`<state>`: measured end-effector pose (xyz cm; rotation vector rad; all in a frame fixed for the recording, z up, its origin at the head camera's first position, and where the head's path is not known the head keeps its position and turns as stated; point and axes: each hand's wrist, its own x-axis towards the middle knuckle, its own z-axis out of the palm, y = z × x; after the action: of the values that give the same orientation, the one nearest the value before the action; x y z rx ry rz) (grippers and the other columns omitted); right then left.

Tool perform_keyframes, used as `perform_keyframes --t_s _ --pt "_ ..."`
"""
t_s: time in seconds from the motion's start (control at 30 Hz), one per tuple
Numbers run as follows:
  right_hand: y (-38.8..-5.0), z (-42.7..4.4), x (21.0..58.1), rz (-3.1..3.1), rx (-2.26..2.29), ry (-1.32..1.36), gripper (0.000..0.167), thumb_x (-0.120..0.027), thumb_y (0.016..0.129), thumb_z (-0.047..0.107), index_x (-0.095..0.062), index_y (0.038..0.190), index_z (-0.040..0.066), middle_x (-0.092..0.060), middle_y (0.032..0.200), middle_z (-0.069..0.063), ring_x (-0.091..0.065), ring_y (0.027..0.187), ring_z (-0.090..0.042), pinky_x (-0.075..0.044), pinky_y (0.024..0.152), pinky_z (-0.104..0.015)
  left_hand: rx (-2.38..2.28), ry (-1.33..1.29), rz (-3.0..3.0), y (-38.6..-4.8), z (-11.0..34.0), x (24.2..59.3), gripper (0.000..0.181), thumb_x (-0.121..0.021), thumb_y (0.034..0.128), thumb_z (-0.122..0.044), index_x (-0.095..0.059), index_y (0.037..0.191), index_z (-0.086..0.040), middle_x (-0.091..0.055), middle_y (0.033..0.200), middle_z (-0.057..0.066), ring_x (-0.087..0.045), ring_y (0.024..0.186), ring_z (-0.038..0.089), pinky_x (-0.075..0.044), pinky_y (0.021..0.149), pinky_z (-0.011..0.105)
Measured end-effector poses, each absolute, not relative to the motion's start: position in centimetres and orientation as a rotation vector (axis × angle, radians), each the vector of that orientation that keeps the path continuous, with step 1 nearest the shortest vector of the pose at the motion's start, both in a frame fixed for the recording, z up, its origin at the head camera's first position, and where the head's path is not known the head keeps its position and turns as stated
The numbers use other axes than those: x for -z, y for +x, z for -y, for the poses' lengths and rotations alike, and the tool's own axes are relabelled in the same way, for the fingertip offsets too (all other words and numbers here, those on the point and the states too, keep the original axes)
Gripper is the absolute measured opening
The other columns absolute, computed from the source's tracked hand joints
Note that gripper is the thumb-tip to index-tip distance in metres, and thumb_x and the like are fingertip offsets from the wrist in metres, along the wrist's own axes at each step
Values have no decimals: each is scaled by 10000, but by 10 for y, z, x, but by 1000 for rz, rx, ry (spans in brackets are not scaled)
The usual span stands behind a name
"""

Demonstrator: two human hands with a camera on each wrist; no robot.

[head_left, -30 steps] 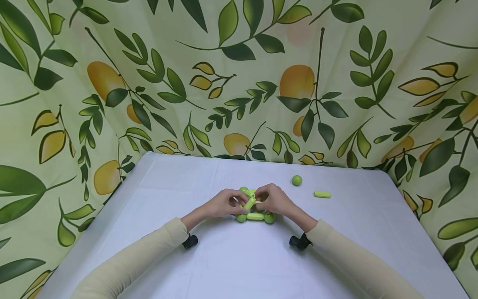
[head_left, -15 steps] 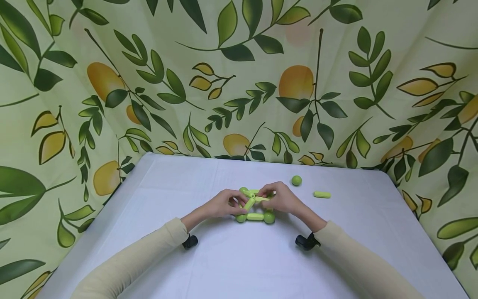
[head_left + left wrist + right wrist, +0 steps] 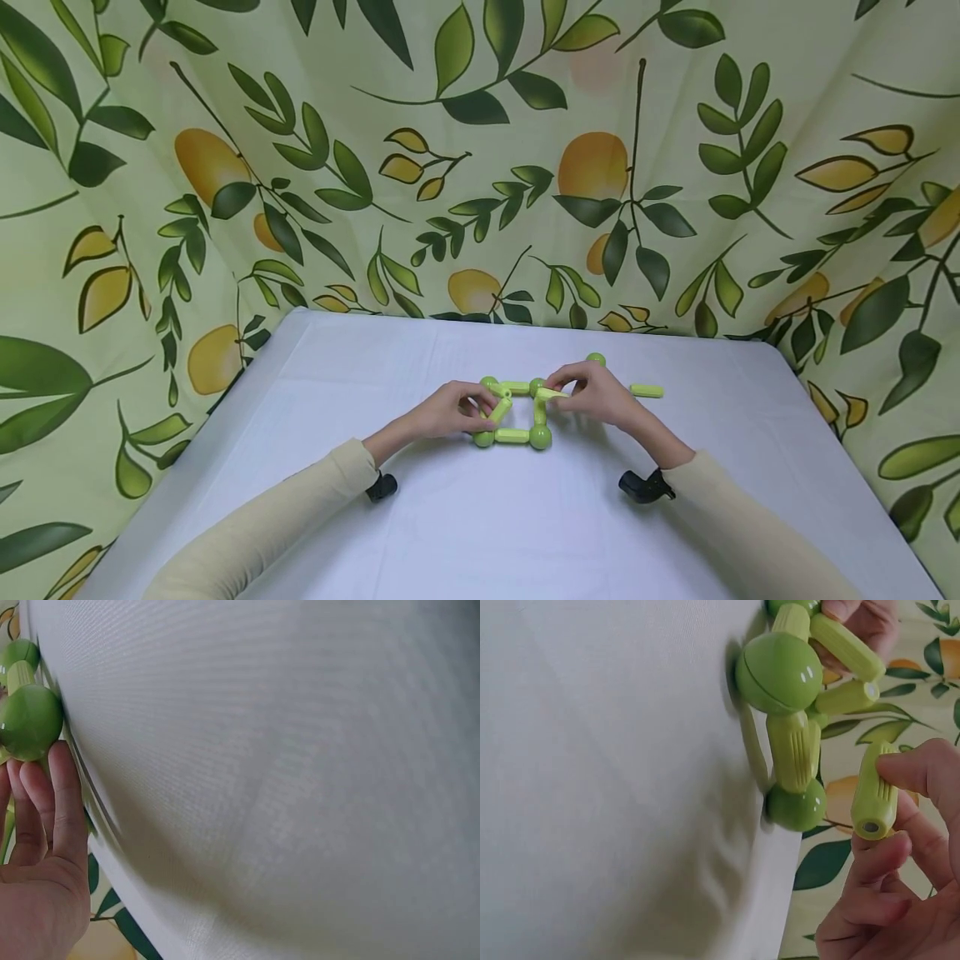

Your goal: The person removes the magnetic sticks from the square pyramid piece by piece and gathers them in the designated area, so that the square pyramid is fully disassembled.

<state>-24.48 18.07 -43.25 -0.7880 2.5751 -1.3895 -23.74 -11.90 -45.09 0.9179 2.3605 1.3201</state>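
On the table lies a square frame of green balls joined by yellow-green magnetic rods; its front rod (image 3: pixel 513 436) and front right ball (image 3: pixel 540 437) show well. At its left side my left hand (image 3: pixel 457 408) holds a magnetic rod (image 3: pixel 500 410) that slants up from the frame. Another rod (image 3: pixel 849 697) also juts up there, its end apart from any ball. My right hand (image 3: pixel 600 396) pinches a loose magnetic rod (image 3: pixel 874 791) between thumb and fingers, beside the frame's right side. A metal disc shows in that rod's end. The left fingertips (image 3: pixel 66 761) lie close by a ball (image 3: pixel 31 722).
A spare green ball (image 3: pixel 596 359) sits behind my right hand, partly covered by it. To the right lies a spare rod (image 3: pixel 647 391). The white-covered table (image 3: pixel 480 525) ends at a leaf-patterned curtain (image 3: pixel 480 167).
My right hand has moved right, away from the meeting rods, carrying its magnetic rod. More of the frame's right side shows. The left hand stays in place.
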Motion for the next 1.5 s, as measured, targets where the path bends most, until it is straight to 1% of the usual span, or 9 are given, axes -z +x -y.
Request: perform_keyframes --t_s 0.07,0.17,0.33,0.43,0.67,0.77,1.0,1.3,1.5 --pt "-244 -187 432 -2574 1397 -779 174 -791 805 0 -775 970 55 -684 903 -25 -551 736 -223 -445 615 -247 -1315 918 -2362 -237 119 451 224 -810 888 -92 -716 1086 -44 -665 956 -34 -627 869 155 -544 810 297" --pt "-242 -196 432 -2574 1400 -771 162 -801 819 25 -776 976 60 -678 912 -21 -556 784 -222 -459 645 -257 -1311 914 -2363 -237 119 450 225 -811 888 -92 -717 1086 -44 -664 956 -34 -627 874 167 -544 808 295" --pt "-239 -211 433 -2549 1424 -746 167 -805 835 15 -772 993 61 -688 940 -36 -614 854 -231 -526 730 -286 -1311 906 -2359 -236 118 450 226 -811 888 -97 -718 1087 -45 -664 958 -30 -627 881 186 -544 807 297" --pt "-238 -221 434 -2536 1431 -740 173 -807 843 11 -768 1006 52 -699 965 -48 -640 874 -232 -546 763 -287 -1310 897 -2359 -236 118 450 226 -810 890 -99 -717 1089 -47 -662 959 -29 -625 886 189 -542 810 297" --pt "-234 -247 435 -2496 1481 -756 189 -810 859 27 -763 1041 38 -721 1006 -66 -660 893 -229 -553 770 -277 -1313 884 -2354 -236 118 451 221 -802 896 -92 -714 1093 -47 -657 969 -23 -623 887 195 -541 813 299" --pt "-233 -259 436 -2479 1505 -755 175 -807 866 33 -762 1035 43 -726 999 -66 -660 897 -215 -551 783 -278 -1311 884 -2356 -236 118 451 221 -803 897 -95 -714 1093 -47 -656 969 -23 -623 886 194 -541 813 299" --pt "-228 -284 440 -2501 1535 -701 143 -805 881 66 -767 1018 51 -728 990 -87 -649 881 -211 -542 756 -270 -1303 891 -2364 -237 119 452 224 -806 893 -98 -716 1092 -49 -661 969 -26 -624 882 178 -545 813 299" --pt "-219 -317 443 -2561 1599 -656 183 -800 884 51 -755 1058 13 -707 1104 -180 -668 980 -150 -538 815 -224 -1295 901 -2368 -237 118 452 233 -806 895 -99 -714 1102 -47 -663 970 -34 -622 877 155 -545 809 293" --pt "-215 -337 444 -2646 1545 -586 206 -797 894 74 -749 1083 9 -703 1100 -150 -655 959 -128 -534 783 -216 -1300 892 -2367 -236 118 450 232 -807 893 -98 -714 1099 -47 -662 968 -30 -619 870 153 -543 807 292"
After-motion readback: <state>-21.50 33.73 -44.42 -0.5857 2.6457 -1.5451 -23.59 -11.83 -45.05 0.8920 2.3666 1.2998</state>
